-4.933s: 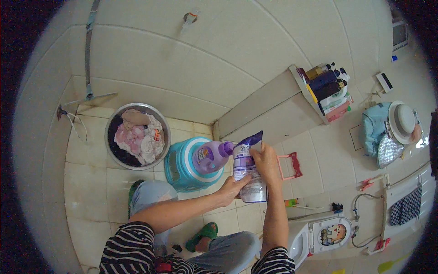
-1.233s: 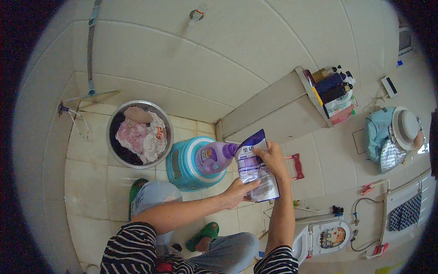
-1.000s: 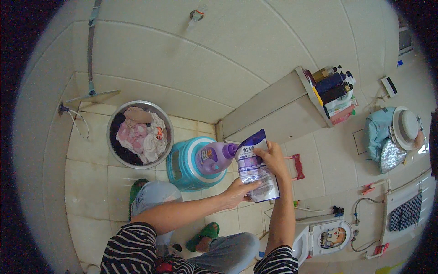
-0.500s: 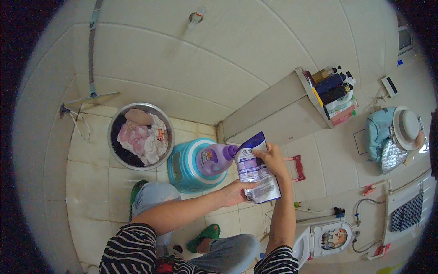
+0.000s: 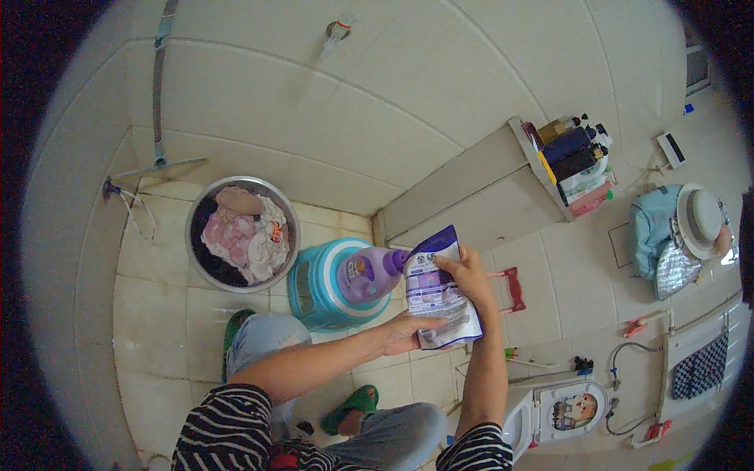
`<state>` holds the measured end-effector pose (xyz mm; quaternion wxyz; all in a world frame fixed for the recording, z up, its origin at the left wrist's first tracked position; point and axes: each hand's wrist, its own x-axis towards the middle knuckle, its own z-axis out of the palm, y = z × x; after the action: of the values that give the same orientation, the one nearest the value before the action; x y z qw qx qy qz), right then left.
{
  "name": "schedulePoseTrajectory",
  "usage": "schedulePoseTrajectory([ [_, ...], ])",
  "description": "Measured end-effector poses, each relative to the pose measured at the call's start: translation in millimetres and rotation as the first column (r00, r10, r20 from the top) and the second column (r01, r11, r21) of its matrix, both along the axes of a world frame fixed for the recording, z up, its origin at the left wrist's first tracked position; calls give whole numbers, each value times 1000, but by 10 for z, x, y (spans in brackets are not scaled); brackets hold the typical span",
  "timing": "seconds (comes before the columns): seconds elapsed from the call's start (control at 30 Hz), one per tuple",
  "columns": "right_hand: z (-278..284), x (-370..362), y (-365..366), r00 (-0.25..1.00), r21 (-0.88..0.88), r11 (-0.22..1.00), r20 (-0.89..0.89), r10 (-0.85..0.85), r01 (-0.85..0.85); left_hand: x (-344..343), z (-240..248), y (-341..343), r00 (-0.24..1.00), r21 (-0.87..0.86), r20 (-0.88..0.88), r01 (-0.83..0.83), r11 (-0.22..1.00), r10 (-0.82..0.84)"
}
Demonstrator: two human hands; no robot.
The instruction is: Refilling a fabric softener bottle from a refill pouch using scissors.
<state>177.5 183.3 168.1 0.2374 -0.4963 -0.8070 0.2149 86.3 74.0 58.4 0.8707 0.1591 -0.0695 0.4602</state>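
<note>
On the blue stool (image 5: 310, 302), the purple bottle (image 5: 377, 275) stays near the right edge; beyond it the pouch (image 5: 437, 297), still at the bottle's neck, has its bottom swung rightward, so work there seems unfinished. The left hand (image 5: 402, 333), nearly closed, pinches its lower left side; the right hand (image 5: 470, 278) pinches its upper right.

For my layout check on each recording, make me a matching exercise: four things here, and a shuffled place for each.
Things
1. Purple bottle
2. White-and-purple pouch
3. Pile of clothes
4. Pale brimmed hat

Places
A. In a round metal basin
B. Near the picture's right edge
C. On a blue stool
D. Held by the left hand and right hand

Pairs: 1-C, 2-D, 3-A, 4-B
</note>
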Motion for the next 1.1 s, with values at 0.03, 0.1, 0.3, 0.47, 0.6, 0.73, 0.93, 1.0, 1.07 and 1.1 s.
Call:
schedulePoseTrajectory([
  [0.03,-3,-4,9,1000,-3,1000,0,2,-2,-6,4,-11,1000,-3,0,-2,1000,2],
  [0.1,-6,-10,27,994,-109,991,-81,71,-80,-14,15,-33,999,20,-3,-49,999,49],
  [0.3,-11,-74,-29,970,-188,973,-226,90,-134,-56,-27,-29,976,-194,213,7,981,36],
  [0.47,-16,12,26,988,-175,983,-154,29,-56,-47,-59,85,967,-209,215,-89,974,134],
  [0.6,9,-49,-35,985,-201,979,-172,9,-44,-32,-106,141,962,-191,208,-139,972,179],
  [0.73,18,-25,-54,984,-207,977,-178,16,-53,-62,-45,128,958,-177,233,-129,976,169],
  [0.93,53,-51,-91,986,-197,979,-166,29,-62,-52,-55,180,969,-189,160,-157,969,188],
  [1.0,75,-77,-109,984,-203,975,-167,54,-88,-27,-78,205,964,-157,147,-199,967,222],
  [1.07,90,-83,-128,981,-194,976,-182,63,-98,-31,-70,211,964,-134,151,-201,970,220],
  [1.1,92,-84,-130,978,-183,977,-198,73,-110,-34,-67,212,963,-111,155,-203,973,219],
])
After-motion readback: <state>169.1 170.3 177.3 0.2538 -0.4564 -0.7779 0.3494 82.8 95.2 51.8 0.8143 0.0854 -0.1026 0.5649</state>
